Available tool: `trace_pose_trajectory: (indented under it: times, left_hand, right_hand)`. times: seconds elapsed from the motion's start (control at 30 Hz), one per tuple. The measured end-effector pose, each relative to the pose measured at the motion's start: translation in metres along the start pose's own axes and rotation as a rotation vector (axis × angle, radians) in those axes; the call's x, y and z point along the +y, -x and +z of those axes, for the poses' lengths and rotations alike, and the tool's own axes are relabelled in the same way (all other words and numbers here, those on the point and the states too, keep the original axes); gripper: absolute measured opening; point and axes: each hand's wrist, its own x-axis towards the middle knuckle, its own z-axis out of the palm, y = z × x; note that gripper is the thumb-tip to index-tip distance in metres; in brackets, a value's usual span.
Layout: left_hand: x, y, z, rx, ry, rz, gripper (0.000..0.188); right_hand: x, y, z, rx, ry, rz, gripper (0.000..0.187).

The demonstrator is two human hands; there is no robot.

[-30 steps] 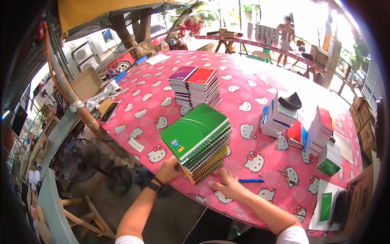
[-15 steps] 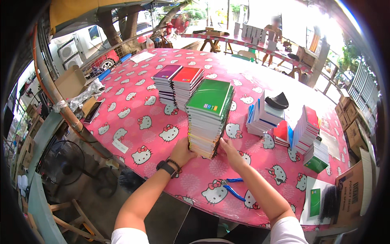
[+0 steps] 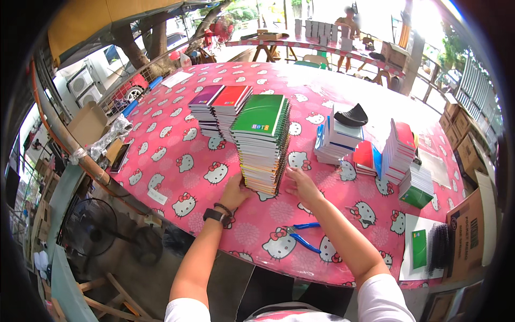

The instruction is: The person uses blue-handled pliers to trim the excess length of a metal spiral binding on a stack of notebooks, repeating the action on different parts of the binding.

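A tall stack of spiral-bound notebooks [image 3: 260,145] with a green cover on top stands upright on the pink patterned table. My left hand [image 3: 235,192] is at its lower left side, fingers and thumb apart; some fingertips are hidden against the stack. On the other side my right hand [image 3: 304,188] is open with fingers spread, just off the stack's lower right edge. Close behind stand a stack with a purple cover [image 3: 206,102] and one with a red cover [image 3: 232,107]. Blue-handled pliers [image 3: 303,235] lie near the front edge, below my right hand.
To the right are a notebook stack with a black curved object [image 3: 352,115] on top, leaning red notebooks [image 3: 399,153] and green ones [image 3: 416,188]. Black spiral coils [image 3: 438,249] lie by a cardboard box [image 3: 465,241]. A fan [image 3: 91,228] stands left, below the table. Someone is at a far table.
My right hand has come slightly away from the stack and its fingers have spread. My left hand has loosened at the stack's base. The whole view has shifted a little.
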Motion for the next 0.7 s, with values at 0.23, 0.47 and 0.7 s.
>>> trace_pose_trajectory:
  times: [0.23, 0.47, 0.7]
  left_hand:
    - [0.091, -0.042, -0.061, 0.014, 0.509, -0.195, 0.064]
    - [0.194, -0.09, -0.061, -0.266, 0.471, -0.431, 0.074]
    - [0.167, -0.101, -0.067, -0.282, 0.436, -0.487, 0.046]
  right_hand:
    - [-0.055, 0.033, 0.015, -0.179, -0.309, -0.121, 0.037]
    - [-0.076, 0.035, 0.026, -0.136, -0.224, -0.197, 0.027]
    - [-0.094, 0.037, 0.032, -0.202, -0.249, -0.155, 0.022]
